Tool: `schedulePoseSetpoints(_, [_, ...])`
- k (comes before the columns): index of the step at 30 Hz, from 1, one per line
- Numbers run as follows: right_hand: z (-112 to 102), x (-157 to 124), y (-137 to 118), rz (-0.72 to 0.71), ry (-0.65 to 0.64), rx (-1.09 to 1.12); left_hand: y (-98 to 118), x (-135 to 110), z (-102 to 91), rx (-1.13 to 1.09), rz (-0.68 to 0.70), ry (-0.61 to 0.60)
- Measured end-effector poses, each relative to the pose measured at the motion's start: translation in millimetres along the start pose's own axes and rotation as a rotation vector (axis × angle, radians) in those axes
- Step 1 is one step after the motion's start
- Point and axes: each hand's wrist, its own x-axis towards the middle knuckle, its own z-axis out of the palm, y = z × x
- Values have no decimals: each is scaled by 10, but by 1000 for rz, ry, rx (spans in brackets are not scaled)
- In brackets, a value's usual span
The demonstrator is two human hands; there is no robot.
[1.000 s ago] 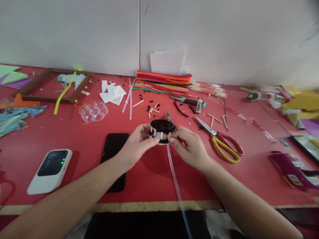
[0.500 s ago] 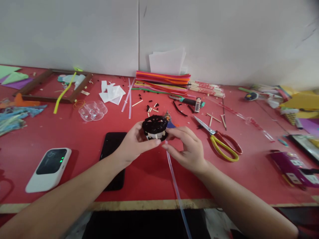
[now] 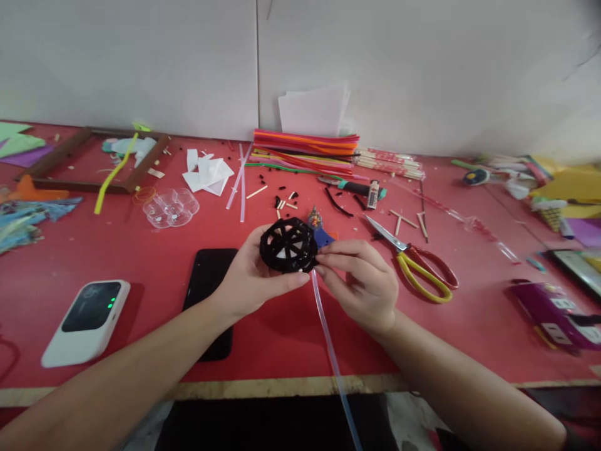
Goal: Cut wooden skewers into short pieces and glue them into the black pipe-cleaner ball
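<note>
A small black wheel-shaped craft piece (image 3: 288,245) with spokes and white gaps is held above the red table. My left hand (image 3: 251,272) wraps its left and lower side, the thumb along the bottom edge. My right hand (image 3: 361,282) pinches at its right edge, thumb and fingertips together; whether a small part sits between them is hidden. A translucent glue stick (image 3: 328,338) runs from below the wheel over the table's front edge. Behind the wheel, a blue tool with an orange part (image 3: 323,237) is partly covered.
Scissors (image 3: 413,263) with yellow and red handles lie right of my hands. A black phone (image 3: 209,326) and a white device (image 3: 87,322) are at left. Behind lie pipe cleaners (image 3: 305,150), pliers (image 3: 352,186), small stick pieces and a wooden frame (image 3: 75,183).
The black wheel has tilted so its spoked face turns toward me. My right hand's fingers have closed in on its right edge.
</note>
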Motion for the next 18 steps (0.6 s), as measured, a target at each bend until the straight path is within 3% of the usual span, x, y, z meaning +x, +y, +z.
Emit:
schedulePoseSetpoints(10, [-5,-9,-27,46,2,53,2,-36,10,146,107,13])
schedulePoseSetpoints(18, [8,0,-78,-60,51,-31,20,-68,50,192,101,34])
